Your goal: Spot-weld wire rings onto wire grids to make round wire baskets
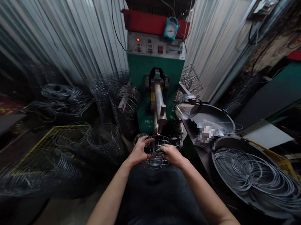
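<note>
A small round wire basket [156, 162] is held between my two hands, just below the electrode tip of a green spot-welding machine [136, 74]. My left hand [140, 151] grips the left side of the basket, thumb and fingers curved round its wires. On the right side, my right hand [170, 153] pinches the basket's wires with its fingers bent. The basket's upper ring sits right under the welding arm [159, 101]. A small glow shows at the tip.
Stacks of wire rings [105, 138] stand at the left beside a yellow crate [36, 143]. Wire hoops lie in a black round tray [216, 174] at the right; another tray [215, 111] holds a plastic bag. A teal clock [171, 29] hangs on the machine.
</note>
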Motion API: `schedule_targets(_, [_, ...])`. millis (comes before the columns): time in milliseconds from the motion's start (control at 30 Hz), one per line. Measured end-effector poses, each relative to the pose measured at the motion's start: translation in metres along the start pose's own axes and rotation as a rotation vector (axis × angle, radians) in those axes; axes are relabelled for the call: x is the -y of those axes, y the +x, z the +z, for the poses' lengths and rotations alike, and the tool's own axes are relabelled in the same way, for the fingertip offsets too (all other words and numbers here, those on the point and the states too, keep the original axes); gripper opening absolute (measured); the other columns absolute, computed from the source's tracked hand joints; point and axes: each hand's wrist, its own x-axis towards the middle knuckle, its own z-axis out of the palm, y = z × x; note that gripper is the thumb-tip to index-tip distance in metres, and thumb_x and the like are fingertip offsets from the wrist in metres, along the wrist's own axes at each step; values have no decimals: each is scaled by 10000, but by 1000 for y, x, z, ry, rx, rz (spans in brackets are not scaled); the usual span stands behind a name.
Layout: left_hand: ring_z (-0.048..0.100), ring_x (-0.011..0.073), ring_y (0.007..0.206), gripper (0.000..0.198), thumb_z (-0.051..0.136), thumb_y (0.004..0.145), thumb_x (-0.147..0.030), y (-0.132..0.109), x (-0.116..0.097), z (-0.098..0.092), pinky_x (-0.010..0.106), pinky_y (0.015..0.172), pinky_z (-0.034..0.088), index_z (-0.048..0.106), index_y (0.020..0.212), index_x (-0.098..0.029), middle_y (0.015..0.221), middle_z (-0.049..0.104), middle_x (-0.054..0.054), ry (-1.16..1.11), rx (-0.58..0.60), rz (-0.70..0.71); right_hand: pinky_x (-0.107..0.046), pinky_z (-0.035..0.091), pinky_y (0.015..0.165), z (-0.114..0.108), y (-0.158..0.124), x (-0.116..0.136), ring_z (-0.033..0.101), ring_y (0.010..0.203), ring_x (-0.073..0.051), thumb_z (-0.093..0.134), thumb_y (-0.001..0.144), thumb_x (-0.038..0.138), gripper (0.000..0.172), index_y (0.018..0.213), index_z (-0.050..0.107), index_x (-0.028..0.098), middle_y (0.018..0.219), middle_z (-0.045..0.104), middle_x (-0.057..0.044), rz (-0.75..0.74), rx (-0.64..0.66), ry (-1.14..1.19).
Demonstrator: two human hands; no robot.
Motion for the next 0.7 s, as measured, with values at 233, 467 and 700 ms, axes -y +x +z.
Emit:
schedule_targets(233, [387, 286, 1247, 669, 790, 530, -313, -9, -6, 7, 457, 1061, 323, 566, 1155, -235, 1268, 427, 95, 7, -65, 39, -237, 490, 736, 2, -14, -1, 640, 840, -155, 569, 693, -10, 327, 951, 652, 173, 893, 659, -57, 12, -17, 6])
schedule_targets(467, [406, 276, 1225, 685, 794, 525, -301, 12, -8, -1, 440, 1043, 339, 565, 1167, -243, 1267, 425, 93, 25, -80, -9, -229, 485, 725, -10, 7, -11, 636, 825, -148, 590, 717, 25, 265, 922, 663, 177, 892, 659, -56, -6, -71, 12])
schedule_targets(700, [441, 268, 1186, 679, 805, 511, -338, 23, -4, -1, 431, 1020, 362, 581, 1148, -261, 1222, 454, 76, 47, -66, -5, -221, 476, 716, -7, 12, -15, 632, 825, -146, 598, 742, 58, 233, 930, 667, 177, 899, 663, -55, 19, -126, 7])
